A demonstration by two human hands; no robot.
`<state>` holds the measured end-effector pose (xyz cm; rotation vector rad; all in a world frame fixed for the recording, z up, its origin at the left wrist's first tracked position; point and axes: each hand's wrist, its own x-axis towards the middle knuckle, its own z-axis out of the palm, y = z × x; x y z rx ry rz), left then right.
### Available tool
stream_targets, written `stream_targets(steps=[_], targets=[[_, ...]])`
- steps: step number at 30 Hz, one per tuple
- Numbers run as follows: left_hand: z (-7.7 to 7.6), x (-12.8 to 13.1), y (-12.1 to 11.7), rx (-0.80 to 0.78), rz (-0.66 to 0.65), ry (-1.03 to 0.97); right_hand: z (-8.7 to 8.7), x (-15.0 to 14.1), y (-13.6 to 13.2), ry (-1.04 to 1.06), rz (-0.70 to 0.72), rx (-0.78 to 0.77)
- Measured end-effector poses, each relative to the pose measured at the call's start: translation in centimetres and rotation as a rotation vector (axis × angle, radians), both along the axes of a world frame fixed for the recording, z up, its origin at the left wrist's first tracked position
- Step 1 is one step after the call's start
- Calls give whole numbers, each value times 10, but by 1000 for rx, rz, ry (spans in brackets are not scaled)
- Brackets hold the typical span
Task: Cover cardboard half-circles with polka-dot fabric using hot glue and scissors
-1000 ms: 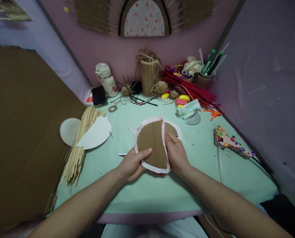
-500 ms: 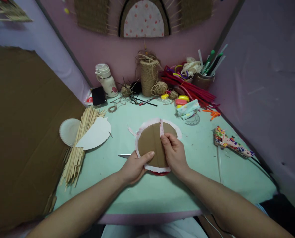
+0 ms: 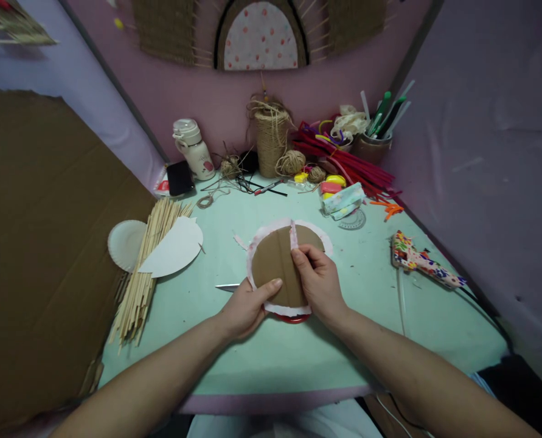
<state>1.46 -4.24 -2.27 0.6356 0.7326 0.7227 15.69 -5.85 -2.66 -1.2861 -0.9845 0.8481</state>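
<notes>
Between my hands is a half-round cardboard piece [image 3: 275, 261], its edge wrapped in pale pink-white fabric. My left hand [image 3: 247, 307] grips its lower left, thumb on the brown face. My right hand [image 3: 319, 280] is closed on the straight right edge, thumb and fingers pinching the folded fabric strip. A second fabric-edged cardboard piece [image 3: 311, 236] lies behind it, partly covered. Scissors lie beneath: a blade [image 3: 226, 287] pokes out at the left and a red handle [image 3: 293, 319] below. A small fabric scrap [image 3: 240, 242] rests at the upper left.
Left are bamboo sticks [image 3: 136, 304], a white bird-shaped cutout [image 3: 174, 249] and a paper plate [image 3: 125, 243]. A flower-patterned glue gun [image 3: 423, 261] with its cord lies right. Along the back stand a bottle [image 3: 193, 149], a twine spool [image 3: 271, 140] and red pipe cleaners [image 3: 348, 161].
My right hand has shifted its pinch along the straight edge, now with the thumb over the fabric strip. The left hand keeps its hold. The view has shifted slightly.
</notes>
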Motion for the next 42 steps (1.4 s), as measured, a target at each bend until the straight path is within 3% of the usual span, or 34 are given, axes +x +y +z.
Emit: stream_targets(steps=[7, 12, 15, 18, 26, 31, 37, 42], targets=[[-5, -5, 4, -40, -72, -32, -3, 3, 3, 143, 6, -86], [-4, -12, 6, -87, -198, -66, 0, 4, 11, 499, -24, -141], [-2, -15, 7, -109, -254, -77, 6, 1, 13, 579, 81, -200], [-2, -15, 9, -120, -242, -59, 9, 0, 10, 566, 148, -202], [-3, -9, 7, -66, -142, -26, 3, 4, 4, 356, 25, -109], [-6, -7, 4, 26, -151, 25, 1, 8, 4, 195, -12, -72], [-10, -8, 3, 76, -159, 55, -1, 10, 4, 162, -29, -66], [-5, -8, 8, 61, -123, 57, 4, 7, 5, 200, 59, -85]])
